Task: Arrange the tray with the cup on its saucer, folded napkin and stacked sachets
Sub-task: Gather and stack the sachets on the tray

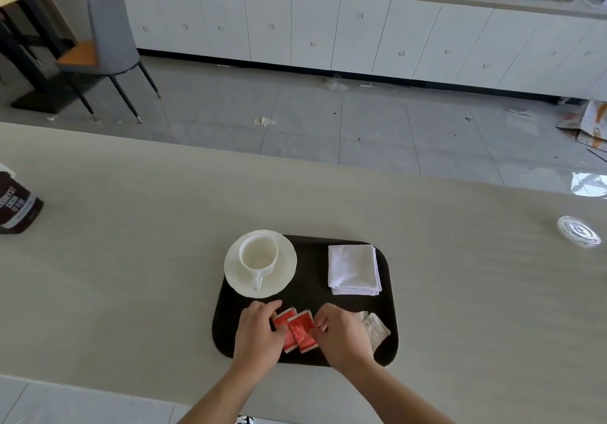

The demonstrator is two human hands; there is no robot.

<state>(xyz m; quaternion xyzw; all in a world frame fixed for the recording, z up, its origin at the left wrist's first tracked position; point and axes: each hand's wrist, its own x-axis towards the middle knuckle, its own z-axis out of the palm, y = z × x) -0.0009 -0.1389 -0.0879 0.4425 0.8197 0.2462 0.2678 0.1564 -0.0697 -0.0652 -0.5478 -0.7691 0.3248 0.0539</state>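
Note:
A dark brown tray (308, 295) lies on the pale counter. At its far left a white cup (258, 255) stands on a white saucer (283, 277), handle toward me. A folded white napkin (353, 268) rests at the far right. Near the front edge lie red sachets (299, 330), overlapping and tilted. My left hand (258, 335) grips their left side, fingers curled on them. My right hand (343, 336) touches their right side. Pale grey sachets (374, 326) lie partly under my right hand.
A brown cocoa bottle (16, 203) stands at the counter's left edge. A clear glass lid or dish (579, 230) sits at the right. Beyond the counter are a tiled floor, a grey chair (108, 39) and white cabinets.

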